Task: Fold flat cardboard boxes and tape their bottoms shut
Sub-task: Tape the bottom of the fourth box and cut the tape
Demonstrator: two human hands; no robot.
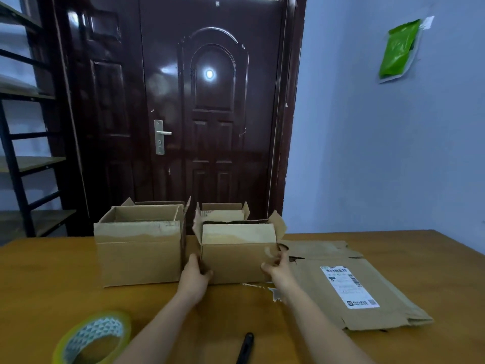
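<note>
- Landmark: the box I am holding [237, 252], upright on the wooden tabletop [52, 285], open side up, top flaps splayed outward. Its long axis runs left to right across my view; a broad side panel faces me.
- My left hand [195, 275] is clamped on the lower left corner of that box, fingers wrapped round the edge, thumb on the near panel.
- My right hand [275, 266] grips the lower right corner of the same box, fingers curled against the side, thumb on the near face.
- Just left of the held box: a larger box [139, 254], also upright and open-topped, long axis left to right. The two stand close; I cannot tell whether they touch.
- Behind the held box: a smaller open box [223, 211], flaps up; only its upper part shows.
- Right of the held box: flattened cardboard [349, 290] lying on the tabletop, long axis running away from me and slightly leftward, with a white shipping label [349, 286] face up. Another flat piece [320, 249] lies beyond it.
- Near left of the held box, at the tabletop's front edge: a roll of clear tape [94, 337], lying flat.
- Directly nearer to me than the held box: a dark pen-like object [245, 348], long axis pointing roughly away from me; too blurred to identify.
- Far behind the boxes: a dark closed door [183, 101].
</note>
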